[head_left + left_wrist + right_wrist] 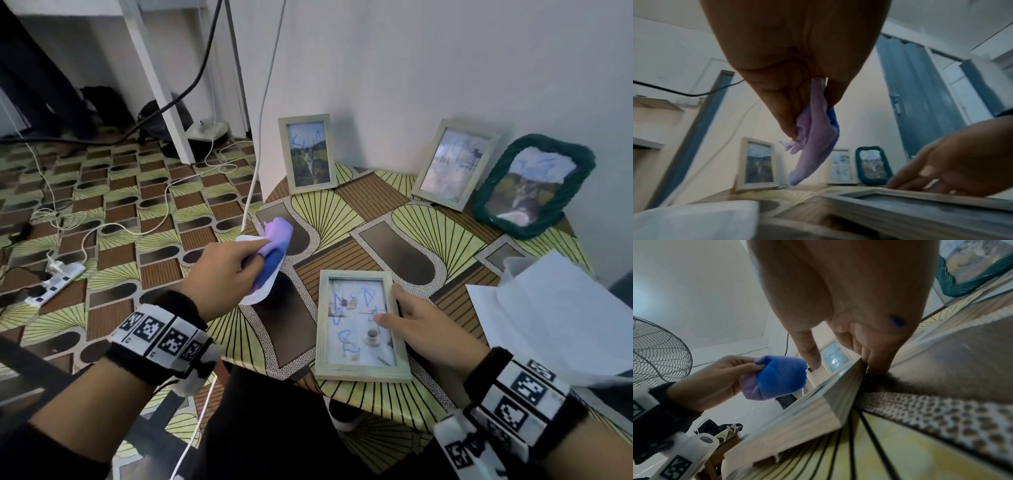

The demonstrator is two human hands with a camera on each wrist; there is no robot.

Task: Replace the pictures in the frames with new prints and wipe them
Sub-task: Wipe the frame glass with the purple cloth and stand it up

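Frames are set out on a table (342, 212) covered in a patterned oilcloth, and places are given here from the flat frame (361, 325) lying face up near the table's front edge. Blue scribbles are seen on its glass over a pale print with a cup. Its right side is held by the right hand (421, 329) — the thumb is laid on the glass and the fingers (875, 360) are curled down over the outer edge, touching the tabletop beside it.

To the left of the flat frame, and above the table, a bunched purple-and-blue cloth (274, 246) is pinched by the left hand (222, 267) between thumb and curled fingers, with the loose end hanging down. Directly beneath the cloth a white oval item (260, 291) lies at the table's left edge; what it is cannot be told.

Behind the flat frame, against the wall, three more frames are propped upright: a pale wooden frame (307, 154) at the back left with a landscape print, a second pale frame (452, 164) at the back right, and — just beside that one, farther right — a dark green woven frame (534, 185). Blue marks are seen on all three. To the right of the flat frame, white sheets of paper (555, 315) are spread over the table's right side.
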